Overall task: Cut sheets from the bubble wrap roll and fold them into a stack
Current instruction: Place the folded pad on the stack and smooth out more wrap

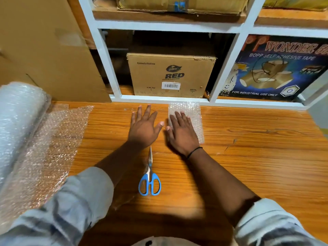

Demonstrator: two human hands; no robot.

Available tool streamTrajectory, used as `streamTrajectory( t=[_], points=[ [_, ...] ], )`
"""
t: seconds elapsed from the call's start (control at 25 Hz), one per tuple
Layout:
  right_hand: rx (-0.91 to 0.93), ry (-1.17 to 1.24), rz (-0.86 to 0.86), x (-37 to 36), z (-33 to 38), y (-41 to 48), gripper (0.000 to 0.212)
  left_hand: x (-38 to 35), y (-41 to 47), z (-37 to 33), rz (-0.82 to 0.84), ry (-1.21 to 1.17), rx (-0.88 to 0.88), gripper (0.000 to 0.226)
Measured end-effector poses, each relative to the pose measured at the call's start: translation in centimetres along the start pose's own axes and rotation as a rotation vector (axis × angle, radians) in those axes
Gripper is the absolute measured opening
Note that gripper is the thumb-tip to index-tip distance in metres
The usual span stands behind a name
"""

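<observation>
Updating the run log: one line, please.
right hand flat on folded bubble wrap | left hand open, empty | scissors on table

Your wooden table (248, 157) carries the roll (19, 121) along its left edge, and a loose sheet (53, 148) runs off it, lying flat on the wood and reaching toward the middle. Close to the far edge, about midway along it, you have a small folded stack (191, 110) lying flat. The scissors (150, 174) lie closed in the middle of the table, blades pointing at the far edge and blue handles toward the near edge.
</observation>
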State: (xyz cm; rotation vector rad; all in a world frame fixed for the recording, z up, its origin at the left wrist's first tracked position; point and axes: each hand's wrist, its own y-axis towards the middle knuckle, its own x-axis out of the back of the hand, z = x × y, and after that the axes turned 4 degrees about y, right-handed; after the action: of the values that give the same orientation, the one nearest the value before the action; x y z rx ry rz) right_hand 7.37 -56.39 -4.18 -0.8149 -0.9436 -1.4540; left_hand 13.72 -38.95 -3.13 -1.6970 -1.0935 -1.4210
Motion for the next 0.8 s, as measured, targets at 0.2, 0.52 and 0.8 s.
streamTrajectory(
  t=[0.2, 0.52, 0.8],
  points=[
    [0.171, 0.068, 0.047, -3.0, 7.8, -1.8, 0.053, 2.7, -7.1, 6.3, 0.003, -0.039, 0.246, 0.063],
    [0.391, 0.119, 0.183, -10.7, 20.0, -4.2, 0.051, 5.3, -21.2, 18.0, -0.017, 0.018, 0.487, 0.057],
    [0.318, 0.086, 0.157, -17.2, 31.1, -5.6, 0.049, 5.4, -27.2, 27.0, -0.028, 0.065, 0.334, 0.061]
  ],
)
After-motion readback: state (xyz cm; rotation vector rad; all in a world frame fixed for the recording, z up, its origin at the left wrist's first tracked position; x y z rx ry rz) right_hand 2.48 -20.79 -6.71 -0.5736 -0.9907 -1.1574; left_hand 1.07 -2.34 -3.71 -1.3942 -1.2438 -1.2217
